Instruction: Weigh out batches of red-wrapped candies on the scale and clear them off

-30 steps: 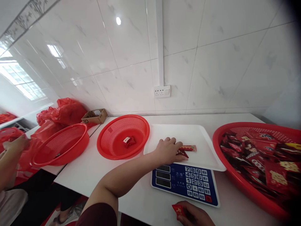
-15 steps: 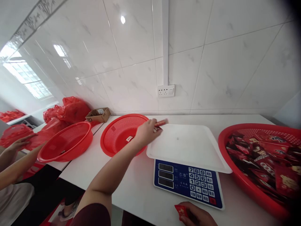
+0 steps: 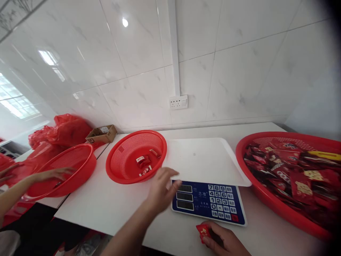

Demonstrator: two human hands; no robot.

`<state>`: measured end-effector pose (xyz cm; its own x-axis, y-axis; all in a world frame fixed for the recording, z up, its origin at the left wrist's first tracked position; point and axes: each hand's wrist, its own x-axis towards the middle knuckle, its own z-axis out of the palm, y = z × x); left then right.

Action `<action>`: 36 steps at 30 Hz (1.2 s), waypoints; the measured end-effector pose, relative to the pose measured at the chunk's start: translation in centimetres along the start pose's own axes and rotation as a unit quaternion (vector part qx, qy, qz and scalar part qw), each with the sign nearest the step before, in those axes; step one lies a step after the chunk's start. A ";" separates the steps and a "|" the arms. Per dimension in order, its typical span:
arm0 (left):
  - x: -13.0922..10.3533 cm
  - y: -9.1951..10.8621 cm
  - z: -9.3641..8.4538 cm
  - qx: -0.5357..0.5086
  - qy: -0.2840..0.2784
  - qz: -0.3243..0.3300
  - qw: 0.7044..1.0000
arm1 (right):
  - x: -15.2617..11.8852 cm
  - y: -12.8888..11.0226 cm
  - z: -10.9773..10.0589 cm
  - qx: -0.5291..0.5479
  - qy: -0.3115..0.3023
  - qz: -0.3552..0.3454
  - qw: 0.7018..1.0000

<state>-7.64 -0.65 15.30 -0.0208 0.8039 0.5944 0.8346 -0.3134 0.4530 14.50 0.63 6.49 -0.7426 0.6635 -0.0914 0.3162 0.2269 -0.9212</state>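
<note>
My left hand (image 3: pixel 162 187) hovers over the table by the left corner of the weighing scale (image 3: pixel 209 202), its fingers apart and nothing in them. Near the table's front edge, my right hand (image 3: pixel 226 239) pinches a small red packet (image 3: pixel 204 232) with gold print. The scale's white tray (image 3: pixel 197 156) bears nothing. Left of it stands a round red plastic basket (image 3: pixel 113 156) with a few small red-and-white packets (image 3: pixel 144 161) on its bottom. To the right, a larger red basket (image 3: pixel 241 145) is heaped with dark red packets (image 3: pixel 301 185).
Another red basket (image 3: pixel 92 161) stands at the left, with a co-worker's hand (image 3: pixel 57 174) reaching into it. Red plastic bags (image 3: pixel 71 129) and an open cardboard box (image 3: pixel 102 134) lie behind it. A yellow-handled tool (image 3: pixel 325 155) rests on the heaped packets. Wall sockets (image 3: pixel 178 102) sit above the table.
My left hand has let go of packets, now in the middle basket, and drawn back toward the scale's display. The co-worker's hand has moved into the left basket. My right hand keeps its packet.
</note>
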 end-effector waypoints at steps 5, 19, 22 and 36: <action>-3.4 2.1 3.8 -0.034 0.015 0.152 0.988 | 0.8 -2.4 -3.3 -0.065 0.117 -0.019 0.991; -3.3 -6.9 -2.6 0.315 -0.013 -0.126 0.941 | 6.4 -4.4 -7.9 -0.261 0.278 -0.072 0.922; -3.7 -7.8 -3.7 0.326 0.005 -0.139 0.935 | 5.5 -4.1 -8.2 -0.271 0.277 -0.080 0.919; -4.4 -2.1 3.4 0.004 0.031 0.153 0.988 | -2.0 -0.7 -22.9 -0.393 0.207 0.202 0.873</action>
<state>-7.41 -1.84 9.45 0.2007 0.6394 0.7422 0.8110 -0.5335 0.2403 29.33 15.47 15.97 -0.2515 0.9663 -0.0542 0.9307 0.2261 -0.2874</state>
